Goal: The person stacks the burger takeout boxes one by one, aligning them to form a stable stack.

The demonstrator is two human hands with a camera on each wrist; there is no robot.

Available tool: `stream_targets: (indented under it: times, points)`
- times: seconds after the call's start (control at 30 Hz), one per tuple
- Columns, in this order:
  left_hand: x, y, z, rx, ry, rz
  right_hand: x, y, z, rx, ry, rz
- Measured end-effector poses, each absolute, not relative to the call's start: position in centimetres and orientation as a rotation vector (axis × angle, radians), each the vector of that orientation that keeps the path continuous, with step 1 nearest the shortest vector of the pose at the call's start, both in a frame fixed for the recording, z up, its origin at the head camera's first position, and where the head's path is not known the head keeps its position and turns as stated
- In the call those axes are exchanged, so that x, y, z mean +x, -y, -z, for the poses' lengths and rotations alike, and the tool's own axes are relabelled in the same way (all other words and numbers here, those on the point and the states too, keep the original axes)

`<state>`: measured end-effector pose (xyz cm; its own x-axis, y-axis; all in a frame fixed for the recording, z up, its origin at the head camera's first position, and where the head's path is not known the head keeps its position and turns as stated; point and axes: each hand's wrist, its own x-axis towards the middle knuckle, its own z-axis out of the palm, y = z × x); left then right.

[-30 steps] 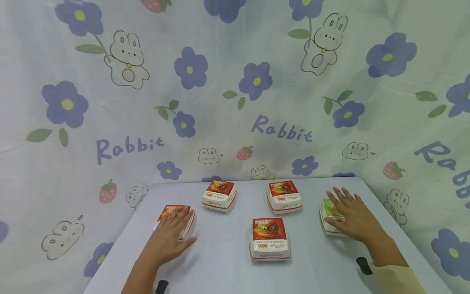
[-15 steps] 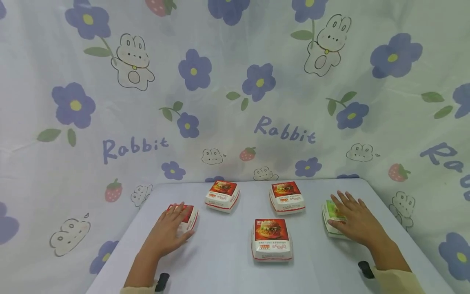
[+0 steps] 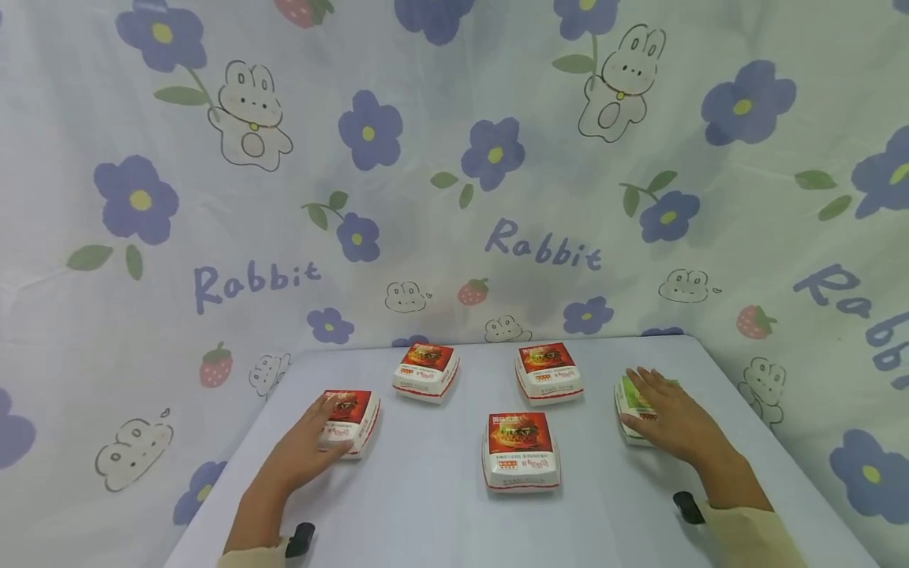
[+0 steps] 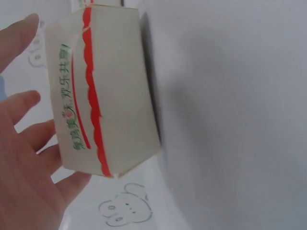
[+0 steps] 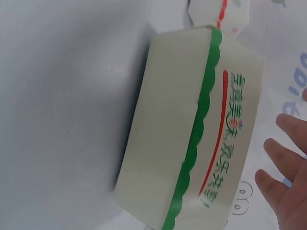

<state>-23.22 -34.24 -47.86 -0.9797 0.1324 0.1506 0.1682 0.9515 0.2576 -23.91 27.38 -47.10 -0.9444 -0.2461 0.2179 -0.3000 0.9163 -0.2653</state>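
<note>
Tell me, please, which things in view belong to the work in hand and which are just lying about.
Seemingly in the work:
left hand
leftmost red-topped box, by that hand
right hand
green-topped box, by that hand

Seemingly just about, no hand at them:
back left red-topped box
back right red-topped box
front red-topped box
patterned backdrop

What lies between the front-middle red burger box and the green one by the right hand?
Only bare white tabletop separates the red box from the green box, as the head view shows.
</note>
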Motion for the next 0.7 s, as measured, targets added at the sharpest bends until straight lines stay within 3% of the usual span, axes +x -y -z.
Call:
stream_targets:
  times: [0.27,0.53,0.7]
  points:
    - [-23.0,35.0,48.6,-0.131,3.031,0.460,-24.0,-26.0,47.2,0.434,2.887,-0.482]
    - [-22.8,34.8,48.3,-0.263,2.933,0.349,-23.6,-24.6,47.3,0.485,2.848,-0.406]
    - [-22.3,35.6,48.1,-0.166,2.940,0.370,-23.3,-23.1,47.2,0.506,2.873,-0.426]
